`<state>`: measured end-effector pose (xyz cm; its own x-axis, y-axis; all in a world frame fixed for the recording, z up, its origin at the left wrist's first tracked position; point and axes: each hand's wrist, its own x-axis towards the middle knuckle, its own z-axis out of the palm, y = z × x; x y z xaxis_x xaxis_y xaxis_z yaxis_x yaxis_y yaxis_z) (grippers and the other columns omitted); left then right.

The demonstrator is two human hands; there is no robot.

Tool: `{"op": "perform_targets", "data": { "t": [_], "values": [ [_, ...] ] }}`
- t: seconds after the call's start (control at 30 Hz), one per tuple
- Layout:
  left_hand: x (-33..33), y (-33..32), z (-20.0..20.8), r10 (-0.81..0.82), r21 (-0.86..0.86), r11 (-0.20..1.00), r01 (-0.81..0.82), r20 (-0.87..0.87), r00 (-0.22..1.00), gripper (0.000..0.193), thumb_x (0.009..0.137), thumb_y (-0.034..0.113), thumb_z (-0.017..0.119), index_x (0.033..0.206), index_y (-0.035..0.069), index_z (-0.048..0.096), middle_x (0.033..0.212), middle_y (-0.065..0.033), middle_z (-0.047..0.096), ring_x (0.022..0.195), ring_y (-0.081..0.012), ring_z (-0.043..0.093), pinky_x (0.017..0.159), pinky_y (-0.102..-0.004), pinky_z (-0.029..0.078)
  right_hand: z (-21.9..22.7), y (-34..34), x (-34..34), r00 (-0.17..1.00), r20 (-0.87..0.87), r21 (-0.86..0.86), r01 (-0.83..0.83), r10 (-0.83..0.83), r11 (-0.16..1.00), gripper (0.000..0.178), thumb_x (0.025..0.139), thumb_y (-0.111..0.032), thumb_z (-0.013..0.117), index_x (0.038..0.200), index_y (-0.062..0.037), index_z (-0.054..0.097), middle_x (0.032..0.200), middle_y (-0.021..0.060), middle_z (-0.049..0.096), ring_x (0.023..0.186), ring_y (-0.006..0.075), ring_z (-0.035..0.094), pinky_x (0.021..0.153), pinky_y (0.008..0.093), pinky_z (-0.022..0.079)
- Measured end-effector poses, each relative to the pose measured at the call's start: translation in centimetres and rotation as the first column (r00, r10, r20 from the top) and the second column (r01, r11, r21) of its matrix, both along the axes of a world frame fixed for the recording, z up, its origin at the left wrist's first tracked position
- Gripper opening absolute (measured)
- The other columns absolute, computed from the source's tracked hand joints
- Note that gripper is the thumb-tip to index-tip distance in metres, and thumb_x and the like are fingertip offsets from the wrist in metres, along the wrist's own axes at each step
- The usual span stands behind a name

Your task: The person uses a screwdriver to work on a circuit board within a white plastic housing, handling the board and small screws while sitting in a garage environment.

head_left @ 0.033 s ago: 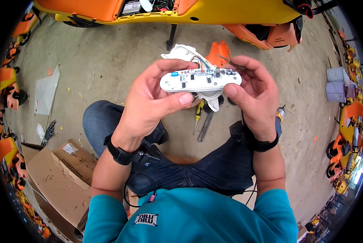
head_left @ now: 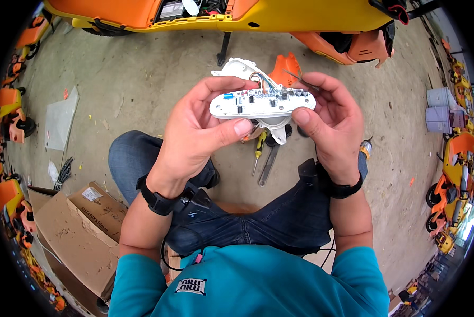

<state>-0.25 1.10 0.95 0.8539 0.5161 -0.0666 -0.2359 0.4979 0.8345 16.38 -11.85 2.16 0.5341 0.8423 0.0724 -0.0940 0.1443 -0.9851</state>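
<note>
A long white circuit board [head_left: 261,107] with a blue component and several small black chips is held level between my two hands. My left hand [head_left: 194,113] grips its left end, thumb along the near edge and fingers behind. My right hand [head_left: 332,113] pinches the right end with the thumb; a thin, pointed dark metal tool [head_left: 301,80] also sticks out from its fingers. Coloured wires [head_left: 268,82] run from the board's far side toward a white plastic housing [head_left: 234,67], which is partly hidden behind and below it.
Beneath the board lie a yellow screwdriver [head_left: 258,145] and a wrench [head_left: 269,166]. An orange plastic piece [head_left: 285,68] sits beyond my hands. A yellow and orange scooter [head_left: 290,18] stands at the far side. Left are an opened cardboard box [head_left: 78,227] and a flat clear sheet [head_left: 60,121].
</note>
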Motion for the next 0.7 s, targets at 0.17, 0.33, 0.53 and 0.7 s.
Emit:
{"op": "perform_targets", "data": {
  "t": [0.17,0.33,0.53,0.7],
  "values": [
    [0.7,-0.4,-0.7,0.137,0.037,0.99,-0.138,0.014,0.99,0.051,0.081,0.001,0.069,0.126,-0.002,0.044,0.124,-0.0135,0.055,0.112,-0.0177,0.055,0.096,-0.0308,0.045,-0.1,0.5,-0.8,0.995,-0.052,0.052,0.088,-0.086,0.995,0.051,0.079,-0.003,0.074,0.121,0.0062,0.048,0.111,0.0131,0.058,0.104,0.0175,0.056,0.094,0.0297,0.045],
    [1.4,-1.1,-0.4,0.102,-0.072,0.992,-0.099,0.039,0.994,0.039,0.086,0.004,0.066,0.121,0.0,0.05,0.115,-0.0076,0.06,0.104,-0.0129,0.057,0.093,-0.0279,0.046,-0.4,0.9,-0.9,0.988,-0.041,0.115,0.153,-0.149,0.982,0.052,0.08,-0.002,0.073,0.123,0.0061,0.046,0.112,0.0131,0.057,0.106,0.0175,0.055,0.095,0.0294,0.044],
    [2.1,-1.6,-1.3,0.091,-0.157,0.984,-0.082,0.052,0.994,0.03,0.094,0.022,0.058,0.118,0.004,0.056,0.101,0.0004,0.059,0.087,-0.0095,0.048,0.08,-0.0266,0.039,-0.9,0.9,-1.8,0.983,0.055,0.13,0.165,-0.173,0.978,0.051,0.079,0.0,0.073,0.123,0.0059,0.045,0.114,0.014,0.056,0.107,0.0178,0.055,0.095,0.0299,0.044],
    [1.8,-1.2,-2.1,0.041,-0.196,0.98,-0.017,0.121,0.992,0.033,0.095,0.025,0.056,0.121,0.005,0.055,0.105,-0.0003,0.059,0.089,-0.0102,0.047,0.083,-0.0278,0.039,-0.5,0.8,-2.4,0.984,0.034,0.16,0.166,-0.174,0.973,0.054,0.077,0.003,0.074,0.122,0.0059,0.045,0.114,0.0141,0.056,0.108,0.0182,0.055,0.097,0.0306,0.044]
  ]
}}
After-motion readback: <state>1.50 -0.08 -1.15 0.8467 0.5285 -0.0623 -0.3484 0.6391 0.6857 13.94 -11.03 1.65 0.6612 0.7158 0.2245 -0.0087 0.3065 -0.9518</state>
